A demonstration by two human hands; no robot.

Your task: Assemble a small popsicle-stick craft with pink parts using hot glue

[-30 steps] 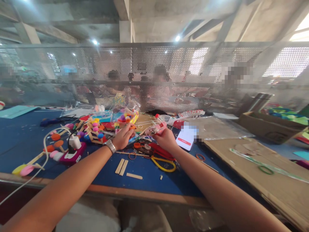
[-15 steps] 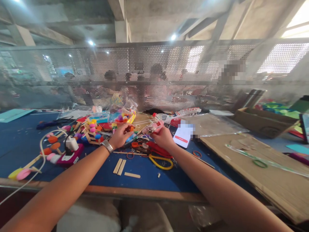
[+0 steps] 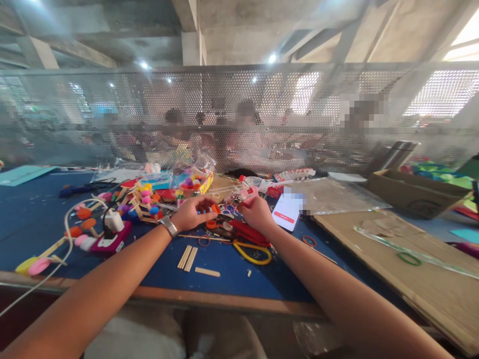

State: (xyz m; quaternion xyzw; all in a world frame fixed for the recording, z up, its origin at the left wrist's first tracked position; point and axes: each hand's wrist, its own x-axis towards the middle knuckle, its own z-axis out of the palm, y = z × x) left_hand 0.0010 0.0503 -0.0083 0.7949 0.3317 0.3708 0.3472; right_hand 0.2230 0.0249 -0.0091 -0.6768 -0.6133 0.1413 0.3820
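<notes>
My left hand (image 3: 192, 214), with a metal-band watch (image 3: 169, 226) on its wrist, is closed around a small orange cap (image 3: 215, 208) at thumb and fingertips. Just right of it, my right hand (image 3: 256, 213) curls its fingers over the pile of small parts. A pink piece (image 3: 250, 193) shows by its fingertips; whatever they grip is hidden. Below the hands lie orange-handled scissors (image 3: 212, 224), a red pouch-like item (image 3: 247, 232) and a yellow loop (image 3: 254, 255). Several wooden craft sticks (image 3: 187, 258) lie nearer me, with a single stick (image 3: 207, 271) beside them.
Stick-and-pompom pieces (image 3: 144, 202) and a purple power strip (image 3: 112, 242) with a white cable stand to the left. A lit phone (image 3: 287, 212) lies right of my hands. Flat cardboard (image 3: 366, 249) and an open carton (image 3: 415, 194) occupy the right. A perforated screen (image 3: 220, 99) rises behind.
My left hand has moved slightly right and nearer me, bringing the orange cap closer to my right hand. My right hand stays over the pile, with its fingers a little lower.
</notes>
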